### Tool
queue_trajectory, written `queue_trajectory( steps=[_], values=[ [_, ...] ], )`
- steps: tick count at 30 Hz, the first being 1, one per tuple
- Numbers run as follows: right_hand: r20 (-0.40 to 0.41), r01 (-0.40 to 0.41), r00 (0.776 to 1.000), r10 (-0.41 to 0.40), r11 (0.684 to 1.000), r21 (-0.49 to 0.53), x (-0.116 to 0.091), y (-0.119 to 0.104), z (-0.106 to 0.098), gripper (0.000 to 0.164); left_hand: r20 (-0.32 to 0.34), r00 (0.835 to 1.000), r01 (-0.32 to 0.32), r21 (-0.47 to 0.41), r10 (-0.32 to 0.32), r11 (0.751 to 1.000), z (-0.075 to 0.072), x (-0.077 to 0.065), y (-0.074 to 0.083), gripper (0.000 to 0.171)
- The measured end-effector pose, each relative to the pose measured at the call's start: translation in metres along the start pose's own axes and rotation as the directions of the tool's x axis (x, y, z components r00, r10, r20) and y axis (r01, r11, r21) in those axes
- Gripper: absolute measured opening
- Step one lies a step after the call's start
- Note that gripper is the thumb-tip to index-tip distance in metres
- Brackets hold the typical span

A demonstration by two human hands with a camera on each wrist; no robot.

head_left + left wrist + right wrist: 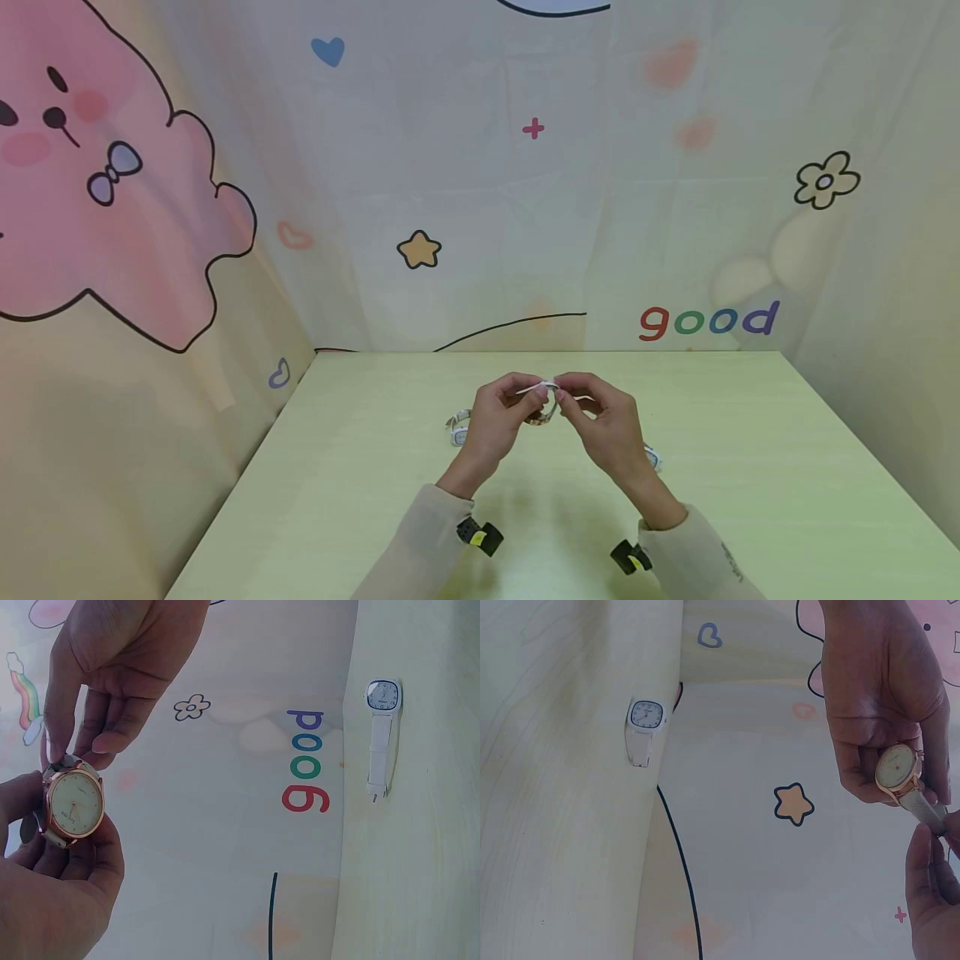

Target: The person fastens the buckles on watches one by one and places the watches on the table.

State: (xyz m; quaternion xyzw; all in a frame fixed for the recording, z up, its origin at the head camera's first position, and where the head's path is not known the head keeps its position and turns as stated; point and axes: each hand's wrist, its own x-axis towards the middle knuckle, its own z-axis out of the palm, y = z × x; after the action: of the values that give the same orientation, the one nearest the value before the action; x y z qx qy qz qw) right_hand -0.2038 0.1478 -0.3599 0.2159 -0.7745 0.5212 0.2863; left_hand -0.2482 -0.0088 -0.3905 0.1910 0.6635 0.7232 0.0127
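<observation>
Both hands hold a wristwatch (75,804) up over the table, with a rose-gold round case, a pale dial and a white strap (924,810). My left hand (491,417) has its fingers round the case side, its thumb near the upper strap. With thumb and fingertips my right hand (606,417) pinches the strap, whose loop rises between the hands in the head view. Fingers partly hide the strap's ends.
A white square-faced watch (646,716) lies on the pale table (315,500), beyond my left hand. Another white watch (384,696) lies to the right, partly behind my right wrist in the head view. A printed curtain (480,167) hangs behind.
</observation>
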Motion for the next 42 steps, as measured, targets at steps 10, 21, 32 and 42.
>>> queue_trajectory(
  steps=[10, 21, 32, 42],
  values=[
    [-0.003, 0.029, 1.0, -0.029, 1.0, -0.006, 0.0003, 0.0033, -0.0012, 0.014, 0.007, 1.0, 0.005, -0.006, -0.004, 1.0, 0.0003, 0.0002, -0.0002, 0.026],
    [-0.008, 0.017, 1.0, -0.017, 1.0, -0.013, 0.0033, 0.0034, -0.0033, 0.014, -0.01, 1.0, 0.017, 0.013, -0.017, 1.0, 0.0033, 0.0059, -0.0005, 0.026],
    [0.007, -0.022, 1.0, 0.022, 0.999, -0.026, 0.0037, 0.0017, -0.0055, 0.015, 0.007, 1.0, 0.0, 0.01, 0.0, 1.0, 0.0046, 0.0066, 0.0013, 0.028],
    [0.014, -0.057, 0.998, 0.058, 0.998, -0.029, 0.0015, 0.0006, -0.0092, 0.015, 0.002, 1.0, 0.008, 0.016, -0.008, 1.0, 0.0077, 0.0071, -0.0004, 0.027]
  ],
)
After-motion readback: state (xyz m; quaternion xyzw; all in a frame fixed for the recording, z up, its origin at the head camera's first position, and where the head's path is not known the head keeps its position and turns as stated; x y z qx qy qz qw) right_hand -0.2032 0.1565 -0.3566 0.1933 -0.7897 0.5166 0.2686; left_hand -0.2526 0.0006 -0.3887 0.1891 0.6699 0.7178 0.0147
